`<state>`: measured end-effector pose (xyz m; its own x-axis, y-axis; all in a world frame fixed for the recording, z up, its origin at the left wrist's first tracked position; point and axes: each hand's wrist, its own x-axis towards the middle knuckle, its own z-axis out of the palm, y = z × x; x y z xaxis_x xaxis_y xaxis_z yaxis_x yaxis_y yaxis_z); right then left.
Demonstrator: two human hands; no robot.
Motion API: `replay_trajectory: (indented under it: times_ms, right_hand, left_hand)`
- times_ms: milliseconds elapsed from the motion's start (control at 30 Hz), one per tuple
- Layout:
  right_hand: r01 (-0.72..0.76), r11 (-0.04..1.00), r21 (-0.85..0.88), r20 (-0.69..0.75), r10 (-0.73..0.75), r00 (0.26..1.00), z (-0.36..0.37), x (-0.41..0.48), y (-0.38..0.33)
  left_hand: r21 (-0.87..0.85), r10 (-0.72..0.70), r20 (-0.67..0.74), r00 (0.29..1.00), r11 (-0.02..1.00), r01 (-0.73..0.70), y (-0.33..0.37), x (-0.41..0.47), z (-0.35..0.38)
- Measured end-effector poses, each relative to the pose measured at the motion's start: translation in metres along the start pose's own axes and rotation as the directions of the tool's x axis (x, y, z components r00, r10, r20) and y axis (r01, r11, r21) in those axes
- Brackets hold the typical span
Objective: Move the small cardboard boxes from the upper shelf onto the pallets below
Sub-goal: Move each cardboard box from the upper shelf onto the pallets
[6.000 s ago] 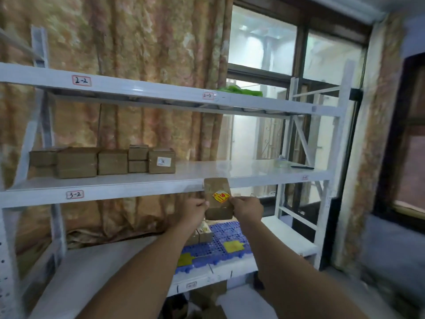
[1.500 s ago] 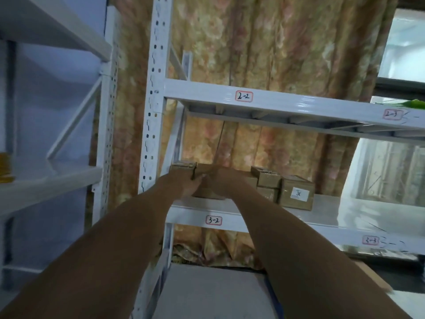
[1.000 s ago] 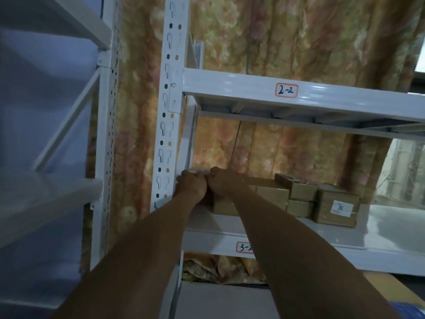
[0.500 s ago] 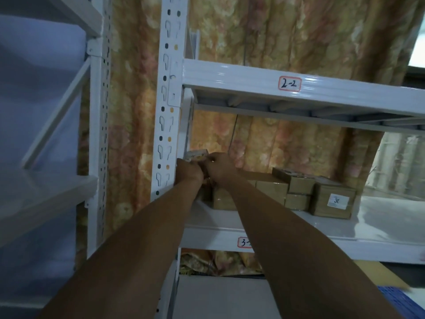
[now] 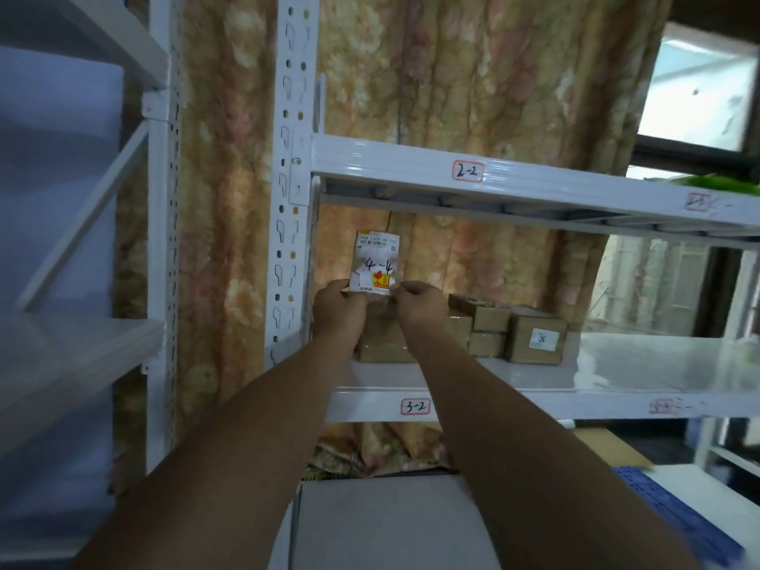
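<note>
Both hands hold one small box [image 5: 375, 263] tipped upright above the shelf marked 3-2 [image 5: 617, 376]; its white label faces me, with "4-4" written on it and a red and yellow sticker. My left hand [image 5: 339, 308] grips its lower left corner, my right hand [image 5: 417, 304] its lower right. Below and behind the hands several brown cardboard boxes [image 5: 479, 322] stand in a row on the shelf, the rightmost one [image 5: 536, 339] with a small white label. A corner of a blue pallet [image 5: 678, 516] shows at the lower right.
A white perforated upright post [image 5: 290, 178] stands just left of the hands. The shelf beam marked 2-2 [image 5: 534, 183] runs overhead. Another rack [image 5: 74, 355] stands at the left. A patterned curtain hangs behind, and a window is at the upper right.
The hands, which were low on the leftmost boxes, have lifted one box up off the row and tipped it so its labelled face shows.
</note>
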<state>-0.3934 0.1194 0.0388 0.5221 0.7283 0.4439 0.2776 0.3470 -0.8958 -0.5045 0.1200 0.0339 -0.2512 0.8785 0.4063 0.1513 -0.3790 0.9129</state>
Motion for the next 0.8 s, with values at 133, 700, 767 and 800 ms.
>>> replay_trajectory:
  times_ms: [133,700,767,800]
  right_hand:
    - [0.005,1.000,0.015,-0.044,-0.004,0.999,-0.044,-0.020,0.002]
    - [-0.282,0.949,-0.138,-0.407,0.206,0.890,-0.370,-0.078,0.097]
    - [-0.340,0.929,-0.148,-0.431,0.248,0.867,-0.403,-0.082,0.115]
    - [-0.365,0.919,-0.151,-0.444,0.267,0.855,-0.418,-0.082,0.125]
  left_hand:
    - [-0.083,-0.012,0.065,0.998,0.996,0.017,0.008,-0.033,0.011]
    - [0.012,-0.006,0.546,0.838,1.000,0.000,0.017,-0.250,0.201]
    - [0.064,-0.048,0.571,0.820,0.998,0.013,0.010,-0.271,0.234]
    - [0.088,-0.075,0.581,0.810,0.996,0.029,0.006,-0.279,0.250]
